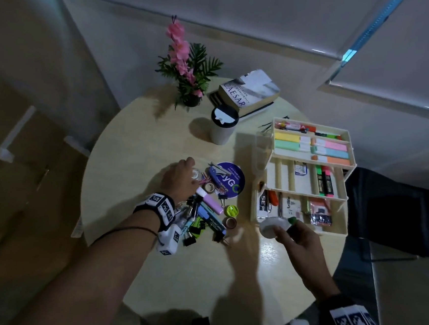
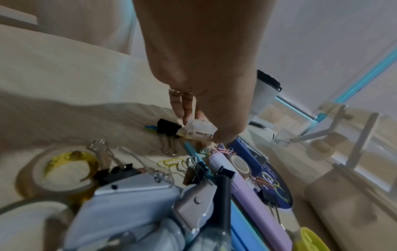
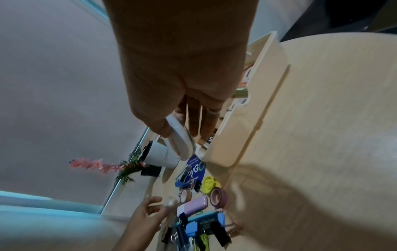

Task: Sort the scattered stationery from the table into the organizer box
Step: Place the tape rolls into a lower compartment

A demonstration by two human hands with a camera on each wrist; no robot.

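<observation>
Table (image 1: 135,148): round, bare wood from 9 to 12 o'clock & near edge at 6.
Organizer box (image 1: 301,232): open, tiered, at 3 o'clock by table rim.
Pile (image 1: 207,209): stationery at centre, just left of box.
My left hand (image 1: 180,176): over pile's 11 o'clock, fingers pinching small clear box (image 2: 198,130).
My right hand (image 1: 298,241): at box's near corner, fingers gripping white tape dispenser (image 1: 271,226).

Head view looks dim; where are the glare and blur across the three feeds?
Head view: dim, glare patch on the table beside the right hand. Left wrist view: foreground clutter blurred; the clear item in the left hand is soft. Right wrist view: right hand motion-blurred, broad shadow across the table.
</observation>
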